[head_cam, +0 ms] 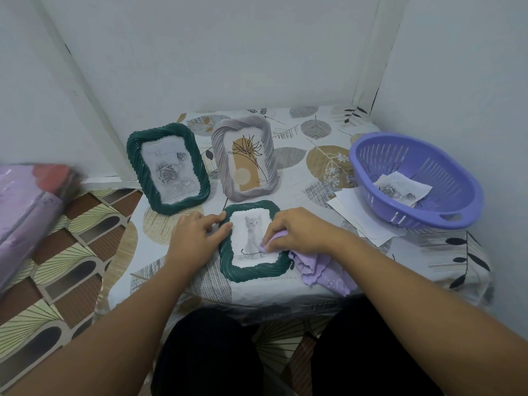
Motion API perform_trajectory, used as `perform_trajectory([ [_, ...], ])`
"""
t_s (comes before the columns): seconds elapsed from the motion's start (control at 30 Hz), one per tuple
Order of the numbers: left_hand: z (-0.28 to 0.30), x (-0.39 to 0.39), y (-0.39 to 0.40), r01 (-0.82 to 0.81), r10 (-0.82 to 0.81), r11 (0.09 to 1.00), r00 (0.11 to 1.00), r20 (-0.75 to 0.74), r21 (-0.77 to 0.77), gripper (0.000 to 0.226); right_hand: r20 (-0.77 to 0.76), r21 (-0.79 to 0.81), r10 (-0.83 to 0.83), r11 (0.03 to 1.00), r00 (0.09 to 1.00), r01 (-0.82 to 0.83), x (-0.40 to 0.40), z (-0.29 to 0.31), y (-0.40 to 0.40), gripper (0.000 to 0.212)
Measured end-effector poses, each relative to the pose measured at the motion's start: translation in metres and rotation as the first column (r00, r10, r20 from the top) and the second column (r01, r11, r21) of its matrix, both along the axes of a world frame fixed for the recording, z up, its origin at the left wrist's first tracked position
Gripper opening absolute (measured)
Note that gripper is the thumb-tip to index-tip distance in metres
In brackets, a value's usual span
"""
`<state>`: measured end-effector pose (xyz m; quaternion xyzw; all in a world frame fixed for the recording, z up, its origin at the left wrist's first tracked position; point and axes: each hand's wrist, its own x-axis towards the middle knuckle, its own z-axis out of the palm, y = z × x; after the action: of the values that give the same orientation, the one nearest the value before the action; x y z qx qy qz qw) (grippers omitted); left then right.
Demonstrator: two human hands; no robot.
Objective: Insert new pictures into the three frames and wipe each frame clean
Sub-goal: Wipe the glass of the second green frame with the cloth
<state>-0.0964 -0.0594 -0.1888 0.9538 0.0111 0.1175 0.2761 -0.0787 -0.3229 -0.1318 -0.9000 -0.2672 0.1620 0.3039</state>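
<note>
The cat frame (pixel 253 241) lies flat on the bench (pixel 300 284), close to the front edge, directly before the seated person. It lies face up, presumably so the glass can take pressure without the frame tipping. The left hand (pixel 197 234) rests at its left border, fingers bent over the rim near the top corner; this looks like a steadying hold against sliding. The right hand (pixel 297 231) pinches a bunched part of the cloth (pixel 317 271) and presses it on the glass at the lower right of the picture. The rest of the cloth trails off the frame onto the bench to the right.

The frame is dark green with a twisted, rope-like border. It holds a pale picture of a grey kitten, seated. No smears are discernible on the glass at this range.

Two other frames stand upright behind it: the rose frame (pixel 168 168), also green, and just beside it on the right the lilac frame (pixel 244 158), showing a line-drawn flower on tan. All three hold pictures, so insertion appears complete and wiping is the step in hand.

At right a basket (pixel 454 208) holds a rose print, with loose sheets (pixel 363 221) tucked partly beneath it, well clear of the work.
</note>
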Motion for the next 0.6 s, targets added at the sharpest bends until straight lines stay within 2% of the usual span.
perform_trajectory([
  [0.17, -0.0013, 0.0000, 0.0008, 0.004, -0.004, 1.000, 1.000, 0.007, -0.006, 0.041, 0.056, 0.049, -0.068, 0.997, 0.996, 0.065, 0.0013, -0.0031, 0.0021, 0.012],
  [0.33, -0.0015, 0.0006, 0.0008, 0.004, -0.004, 1.000, 1.000, 0.011, -0.009, 0.041, -0.022, 0.040, -0.024, 0.999, 0.999, 0.025, 0.0009, -0.0013, -0.0008, 0.013],
  [0.6, -0.0020, 0.0013, 0.0015, 0.004, -0.004, 1.000, 1.000, 0.011, 0.001, 0.042, 0.003, 0.062, -0.033, 0.998, 0.999, 0.033, 0.0015, -0.0046, -0.0008, 0.013],
])
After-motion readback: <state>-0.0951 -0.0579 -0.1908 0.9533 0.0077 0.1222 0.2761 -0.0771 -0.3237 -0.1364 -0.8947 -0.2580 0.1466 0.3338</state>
